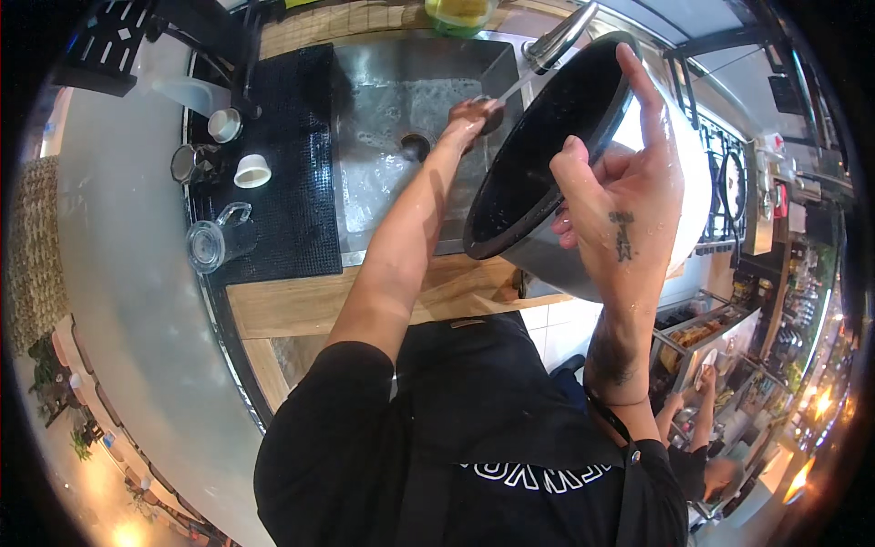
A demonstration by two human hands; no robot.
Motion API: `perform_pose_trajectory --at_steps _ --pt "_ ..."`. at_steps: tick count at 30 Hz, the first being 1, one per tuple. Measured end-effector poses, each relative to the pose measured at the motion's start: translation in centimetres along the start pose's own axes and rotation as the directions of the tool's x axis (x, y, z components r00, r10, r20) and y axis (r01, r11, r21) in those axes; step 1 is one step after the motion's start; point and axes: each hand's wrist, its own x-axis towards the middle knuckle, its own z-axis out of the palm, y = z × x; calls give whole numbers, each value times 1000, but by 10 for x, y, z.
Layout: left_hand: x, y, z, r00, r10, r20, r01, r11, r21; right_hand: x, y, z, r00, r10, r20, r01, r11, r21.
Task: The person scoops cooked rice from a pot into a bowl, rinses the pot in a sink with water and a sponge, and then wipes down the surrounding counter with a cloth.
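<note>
My left hand (472, 122) reaches over a steel sink (379, 161), under water running from a chrome tap (562, 37). The hand is blurred, and a dark shape at its fingers cannot be made out. My right hand (618, 178) grips a large round container (547, 270) with a black rim, a black inside and a pale, shiny outer wall. The container is tilted, its opening facing the sink, with my index finger stretched up by the rim. Foam and water lie around the drain (414, 147).
A black ribbed mat (294, 205) left of the sink bears a glass mug (212, 245), a small white cup (252, 171) and other small vessels. A wooden counter edge (287, 301) runs before me. At the lower right, another person (687, 468) works at a counter with food.
</note>
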Motion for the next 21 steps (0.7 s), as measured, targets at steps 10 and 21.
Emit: perform_pose_trajectory --at_steps 10,21 --pt "-50 66 -18 876 -284 390 443 792 -420 1 5 -1 1000 5 -25 -5 1000 4" --pt "-35 69 -24 860 -444 252 205 752 627 0 6 -1 999 -22 -28 21 1000 -11"
